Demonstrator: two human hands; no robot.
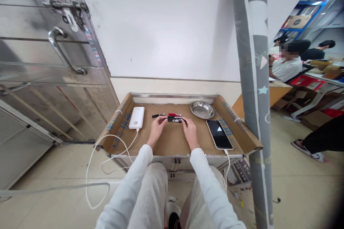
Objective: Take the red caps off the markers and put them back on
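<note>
Several dark pens [175,118] lie side by side between my hands, near the middle of the cardboard-lined table. My left hand [158,127] is closed in a pinch at their left ends. At the right ends, my right hand [190,131] pinches with thumb and fingers. A red pen [174,114] lies just behind this group. Another black pen [158,115] rests apart, behind my left fingers. Whether the pens touch the cardboard or are lifted slightly, I cannot tell.
On the left of the cardboard-lined table [150,146] lies a white power bank [137,118] with a looping cable. A round metal dish [202,110] and a phone [219,134] are on the right. A wrapped pole [255,96] stands beside the table. People sit farther right.
</note>
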